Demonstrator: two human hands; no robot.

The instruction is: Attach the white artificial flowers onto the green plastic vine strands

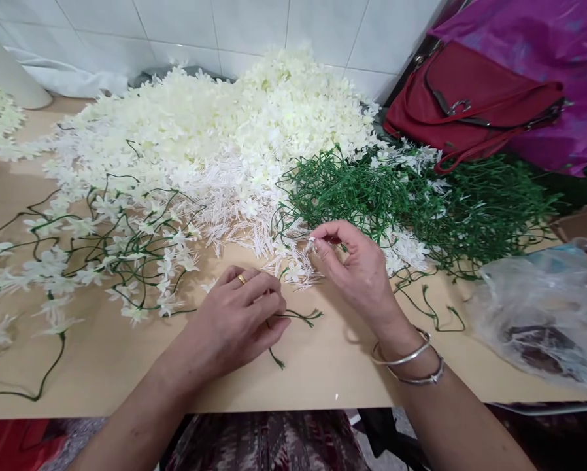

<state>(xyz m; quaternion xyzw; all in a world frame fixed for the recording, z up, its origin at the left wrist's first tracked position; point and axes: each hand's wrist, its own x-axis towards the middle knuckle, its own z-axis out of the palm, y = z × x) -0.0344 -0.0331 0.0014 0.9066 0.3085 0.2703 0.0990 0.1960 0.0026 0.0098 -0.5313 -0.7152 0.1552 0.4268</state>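
My left hand (247,314) is closed around a green artificial stem (301,316), whose branched tips stick out to the right and below the fingers. Thumb and forefinger of my right hand (355,265) pinch a small white artificial flower piece (312,240) at the edge of the heap; the fingers partly cover it. Behind both hands lies a big pile of white artificial flowers (215,124), with thin white stalks (254,229) along its front. A bunch of green stems (357,186) rests just beyond my right hand.
Green stems fitted with white flowers (136,248) spread over the table's left side. On the right are a clear plastic bag (543,314), a red handbag (480,98) and a purple bag (553,39). The table's front edge (293,411) runs below my forearms, and a tiled wall stands behind.
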